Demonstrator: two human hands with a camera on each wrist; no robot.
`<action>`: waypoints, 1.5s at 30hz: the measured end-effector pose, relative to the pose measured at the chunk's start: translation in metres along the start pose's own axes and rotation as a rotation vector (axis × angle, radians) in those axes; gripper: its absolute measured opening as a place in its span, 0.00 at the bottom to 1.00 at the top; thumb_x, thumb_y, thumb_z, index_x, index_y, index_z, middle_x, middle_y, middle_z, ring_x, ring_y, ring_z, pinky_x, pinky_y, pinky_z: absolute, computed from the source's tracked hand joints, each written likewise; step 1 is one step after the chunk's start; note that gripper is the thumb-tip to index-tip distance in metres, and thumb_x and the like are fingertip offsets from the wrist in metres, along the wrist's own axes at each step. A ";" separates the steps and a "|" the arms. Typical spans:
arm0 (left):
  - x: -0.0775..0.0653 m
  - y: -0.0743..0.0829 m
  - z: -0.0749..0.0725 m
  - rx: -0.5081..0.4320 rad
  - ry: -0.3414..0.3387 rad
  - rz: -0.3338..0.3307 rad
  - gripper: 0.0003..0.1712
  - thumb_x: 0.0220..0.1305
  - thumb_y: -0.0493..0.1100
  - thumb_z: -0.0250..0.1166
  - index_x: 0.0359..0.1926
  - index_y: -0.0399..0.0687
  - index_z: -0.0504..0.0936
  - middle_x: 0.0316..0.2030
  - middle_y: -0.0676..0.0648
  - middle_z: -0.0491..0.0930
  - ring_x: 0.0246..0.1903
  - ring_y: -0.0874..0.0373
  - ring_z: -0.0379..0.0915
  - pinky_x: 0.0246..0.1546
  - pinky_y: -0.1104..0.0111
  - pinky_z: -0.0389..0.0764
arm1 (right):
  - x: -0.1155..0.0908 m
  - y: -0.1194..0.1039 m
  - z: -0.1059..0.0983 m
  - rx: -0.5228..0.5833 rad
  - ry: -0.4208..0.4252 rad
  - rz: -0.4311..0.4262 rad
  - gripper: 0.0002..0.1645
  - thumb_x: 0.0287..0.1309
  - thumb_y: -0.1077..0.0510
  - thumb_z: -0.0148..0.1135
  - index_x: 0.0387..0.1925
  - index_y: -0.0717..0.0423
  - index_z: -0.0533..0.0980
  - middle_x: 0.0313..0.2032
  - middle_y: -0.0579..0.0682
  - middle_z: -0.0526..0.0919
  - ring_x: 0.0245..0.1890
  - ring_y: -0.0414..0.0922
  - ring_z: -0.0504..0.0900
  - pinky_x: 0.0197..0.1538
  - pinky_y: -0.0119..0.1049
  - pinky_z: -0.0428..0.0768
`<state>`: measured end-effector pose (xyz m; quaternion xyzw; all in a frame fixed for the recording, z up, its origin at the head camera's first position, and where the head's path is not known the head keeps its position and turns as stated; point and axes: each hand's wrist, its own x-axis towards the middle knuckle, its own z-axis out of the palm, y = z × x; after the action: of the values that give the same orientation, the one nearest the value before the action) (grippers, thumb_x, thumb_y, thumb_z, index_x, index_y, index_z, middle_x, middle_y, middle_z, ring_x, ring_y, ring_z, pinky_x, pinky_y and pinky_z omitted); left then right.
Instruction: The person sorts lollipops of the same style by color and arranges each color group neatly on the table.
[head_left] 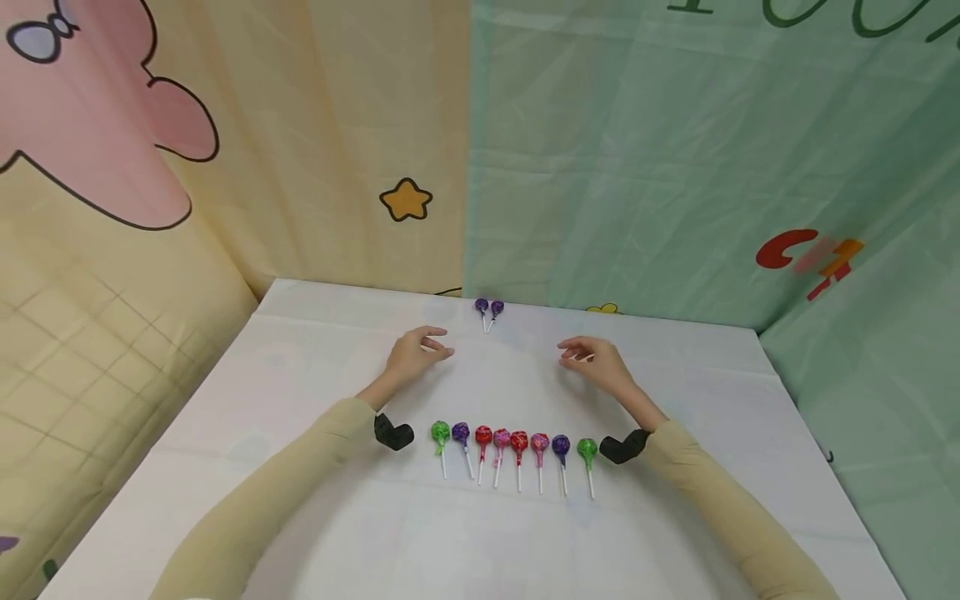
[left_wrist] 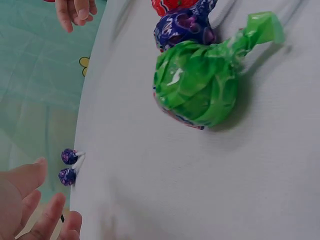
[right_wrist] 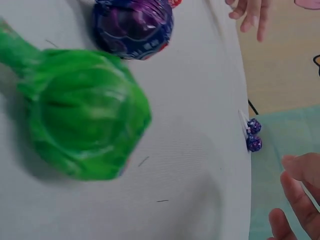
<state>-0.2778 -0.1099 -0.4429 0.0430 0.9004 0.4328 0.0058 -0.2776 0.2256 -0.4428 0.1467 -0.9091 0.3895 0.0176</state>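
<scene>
Both hands hover over the white table with nothing in them. My left hand (head_left: 417,353), fingers loosely bent, is left of two purple lollipops (head_left: 489,310) at the far edge. On their other side, farther off, my right hand (head_left: 597,363) has its fingers relaxed and apart from the thumb. Between the forearms lies a row of several wrapped lollipops, sticks toward me. A green lollipop (head_left: 440,432) starts the row, seen large in the left wrist view; another green lollipop (right_wrist: 87,112) ends it. Purple, red and pink ones (head_left: 501,440) lie between.
The white table (head_left: 360,533) meets a printed curtain (head_left: 337,167) at its back edge. A green curtain (head_left: 675,167) hangs behind the right part. Dark wrist straps sit by each sleeve cuff (head_left: 352,417), close to the row's ends.
</scene>
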 end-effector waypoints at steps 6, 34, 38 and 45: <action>-0.019 -0.005 -0.001 -0.023 -0.033 0.037 0.25 0.59 0.46 0.68 0.57 0.41 0.78 0.40 0.40 0.86 0.36 0.50 0.82 0.30 0.70 0.74 | -0.026 0.005 -0.002 -0.009 -0.028 0.020 0.17 0.59 0.58 0.65 0.48 0.60 0.80 0.38 0.55 0.86 0.40 0.49 0.80 0.42 0.39 0.75; -0.087 -0.001 0.013 0.014 -0.245 0.152 0.22 0.57 0.47 0.70 0.52 0.45 0.82 0.41 0.49 0.85 0.41 0.56 0.75 0.43 0.65 0.75 | -0.101 0.002 0.002 -0.008 -0.169 0.001 0.16 0.56 0.51 0.67 0.45 0.53 0.81 0.35 0.43 0.85 0.39 0.39 0.79 0.48 0.41 0.76; -0.091 -0.001 0.014 0.057 -0.258 0.189 0.22 0.57 0.46 0.70 0.51 0.44 0.82 0.42 0.48 0.85 0.43 0.54 0.76 0.47 0.62 0.75 | -0.106 0.000 0.005 -0.005 -0.162 -0.009 0.16 0.55 0.52 0.68 0.44 0.52 0.82 0.35 0.42 0.85 0.40 0.40 0.79 0.49 0.42 0.76; -0.092 -0.002 0.019 0.098 -0.280 0.216 0.20 0.56 0.46 0.71 0.49 0.44 0.83 0.38 0.51 0.85 0.40 0.59 0.76 0.44 0.66 0.75 | -0.108 -0.001 0.011 -0.017 -0.164 -0.048 0.15 0.54 0.52 0.70 0.44 0.51 0.82 0.35 0.41 0.85 0.40 0.42 0.78 0.47 0.40 0.76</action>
<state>-0.1855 -0.1043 -0.4589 0.1994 0.9009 0.3765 0.0824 -0.1729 0.2445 -0.4657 0.1998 -0.9069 0.3679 -0.0464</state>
